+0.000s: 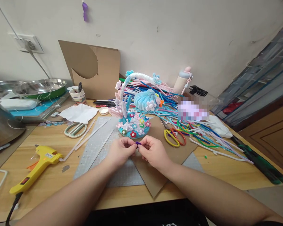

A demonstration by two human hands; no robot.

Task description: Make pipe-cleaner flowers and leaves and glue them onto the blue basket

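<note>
My left hand (121, 151) and my right hand (155, 153) meet at the middle of the table. Between their fingertips is a small dark purple pipe cleaner piece (138, 143), pinched from both sides; most of it is hidden by the fingers. Just beyond stands a pipe cleaner decoration (134, 131) with a light blue round base covered in small flowers. A white arched stem (138, 75) rises over it, carrying blue flowers, and a blue shell-like shape (145, 101) sits beneath the arch. Under my hands lie brown cardboard (147, 179) and a grey cutting mat (85, 157).
A yellow glue gun (39, 164) lies at the left, below green-handled scissors (75, 130) and a white tissue (79, 113). Scissors with yellow and orange handles (172, 138) are at the right. Loose pipe cleaners (147, 86) pile up behind, near a bottle (182, 82).
</note>
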